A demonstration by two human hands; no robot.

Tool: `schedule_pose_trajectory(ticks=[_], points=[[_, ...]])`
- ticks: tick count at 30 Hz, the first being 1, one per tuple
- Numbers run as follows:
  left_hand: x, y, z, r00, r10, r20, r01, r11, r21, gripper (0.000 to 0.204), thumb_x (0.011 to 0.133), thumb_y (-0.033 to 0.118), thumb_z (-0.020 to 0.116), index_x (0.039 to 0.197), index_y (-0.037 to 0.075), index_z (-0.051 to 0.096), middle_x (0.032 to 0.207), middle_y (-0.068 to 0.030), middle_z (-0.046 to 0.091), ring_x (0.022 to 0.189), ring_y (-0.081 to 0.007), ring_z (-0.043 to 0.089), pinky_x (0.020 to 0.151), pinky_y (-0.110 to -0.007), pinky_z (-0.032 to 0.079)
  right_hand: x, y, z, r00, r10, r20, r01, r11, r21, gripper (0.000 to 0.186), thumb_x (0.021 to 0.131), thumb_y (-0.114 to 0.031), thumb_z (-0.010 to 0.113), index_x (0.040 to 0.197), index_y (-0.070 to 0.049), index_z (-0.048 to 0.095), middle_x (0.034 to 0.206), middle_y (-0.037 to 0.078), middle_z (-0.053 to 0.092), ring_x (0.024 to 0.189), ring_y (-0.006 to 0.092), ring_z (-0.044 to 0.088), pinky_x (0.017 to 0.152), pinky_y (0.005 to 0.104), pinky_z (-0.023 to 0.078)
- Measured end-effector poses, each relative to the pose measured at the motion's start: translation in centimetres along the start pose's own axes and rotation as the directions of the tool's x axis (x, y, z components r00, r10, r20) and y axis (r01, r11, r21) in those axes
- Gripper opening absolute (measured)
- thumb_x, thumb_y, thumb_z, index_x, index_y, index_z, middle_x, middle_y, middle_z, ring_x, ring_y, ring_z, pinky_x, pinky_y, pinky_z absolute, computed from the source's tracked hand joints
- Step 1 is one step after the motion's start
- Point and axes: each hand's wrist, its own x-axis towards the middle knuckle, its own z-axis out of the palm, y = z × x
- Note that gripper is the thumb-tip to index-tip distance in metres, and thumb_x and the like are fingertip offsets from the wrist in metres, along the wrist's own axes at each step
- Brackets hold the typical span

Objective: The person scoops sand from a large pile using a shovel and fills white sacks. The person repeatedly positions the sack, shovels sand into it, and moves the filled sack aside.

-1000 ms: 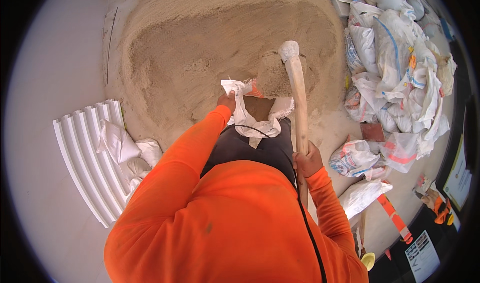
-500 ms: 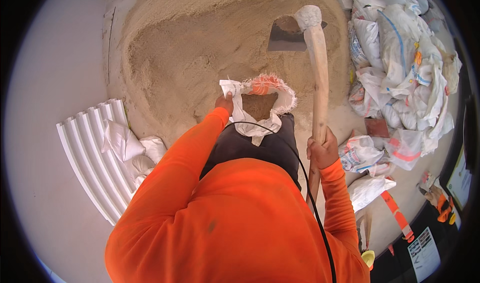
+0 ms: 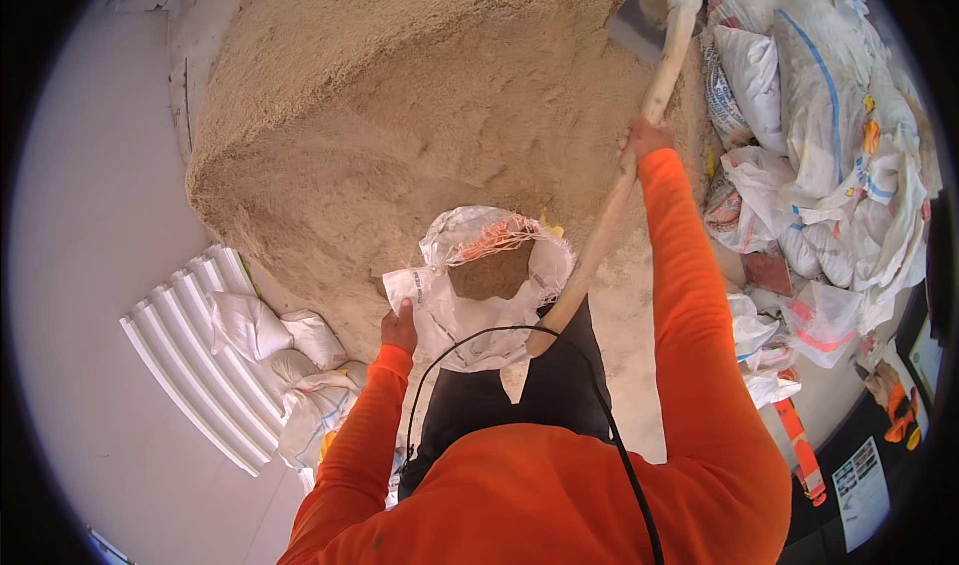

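A white woven sack (image 3: pixel 470 317) stands with its frayed mouth spread wide in front of my legs, and brown sand (image 3: pixel 491 273) shows inside. My left hand (image 3: pixel 399 327) grips the sack's rim at its left side. Stretched forward, my right hand (image 3: pixel 647 139) is wrapped around the wooden handle of a hoe (image 3: pixel 621 180). The handle slants from beside the sack up to the far right. At its far end, the hoe's dark metal blade (image 3: pixel 639 25) lies over the edge of the sand pile (image 3: pixel 400 115).
Filled and loose white sacks (image 3: pixel 814 155) are heaped along the right. To the left lie white corrugated panels (image 3: pixel 200 350) with small bags (image 3: pixel 250 327) on them. A black cable (image 3: pixel 489 330) crosses before my body. An orange strip (image 3: pixel 802 455) lies at lower right.
My right arm has reached forward, and the hoe has swung farther away and to the right, its handle now tilted. The sack appears lower and slightly left, still in my left hand.
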Motion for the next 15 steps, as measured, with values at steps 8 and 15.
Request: schedule_pose_trajectory(ticks=[8,15], points=[[-3.5,3.4,1.3,0.993,-0.12,-0.003,0.12,0.992,-0.047,0.046,0.102,0.039,0.054,0.116,-0.004,0.067,0.101,-0.0063,0.07,0.092,-0.0137,0.061,0.083,-0.031,0.05,2.3,18.2,0.9,0.792,0.563,0.238,-0.479,0.814,-0.329,0.018,0.083,-0.02,0.061,0.077,-0.004,0.061,0.062,0.009,0.057,0.05,0.0226,0.056,0.049,0.0402,0.051],[-2.7,3.7,3.2,0.985,0.174,0.008,-0.173,0.98,-0.103,0.045,0.102,0.036,0.054,0.112,-0.005,0.068,0.1,-0.0086,0.072,0.091,-0.0161,0.063,0.084,-0.034,0.05,1.4,11.3,-4.7,0.775,0.576,0.261,-0.475,0.803,-0.36,0.015,0.082,-0.021,0.063,0.079,-0.006,0.058,0.06,0.009,0.055,0.047,0.0237,0.054,0.043,0.0417,0.048]])
